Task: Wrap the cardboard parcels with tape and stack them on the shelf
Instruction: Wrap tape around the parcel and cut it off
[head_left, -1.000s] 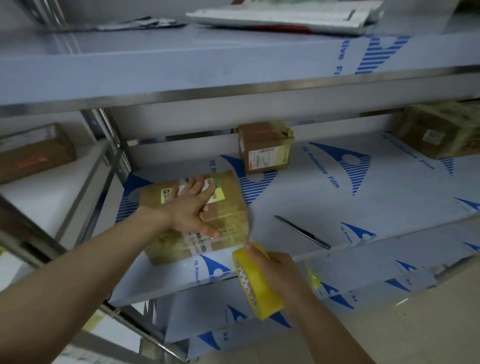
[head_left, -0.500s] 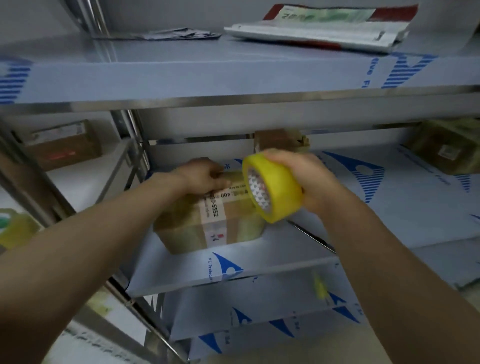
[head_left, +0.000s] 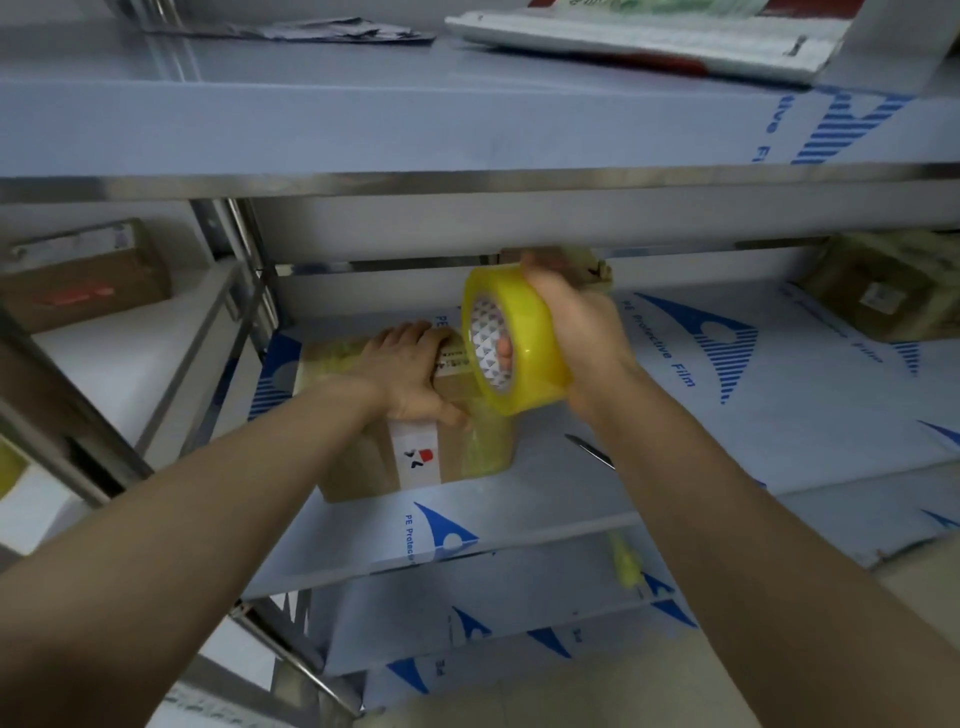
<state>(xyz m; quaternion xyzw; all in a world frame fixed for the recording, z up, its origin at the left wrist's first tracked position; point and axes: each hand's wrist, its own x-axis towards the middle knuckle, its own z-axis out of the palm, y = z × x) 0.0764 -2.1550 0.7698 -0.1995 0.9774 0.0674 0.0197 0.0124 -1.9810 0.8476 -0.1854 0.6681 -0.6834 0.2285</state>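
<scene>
- Left hand lies flat-fingered on the parcel, at the shelf's front-left edge.
- Right hand grips the tape roll above the parcel's right end, fingers through its core.
- A blade lies on open shelf to the right.

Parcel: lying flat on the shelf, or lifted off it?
Flat on the shelf. The parcel sits on it under the left hand; the right hand holds the tape above.
</scene>
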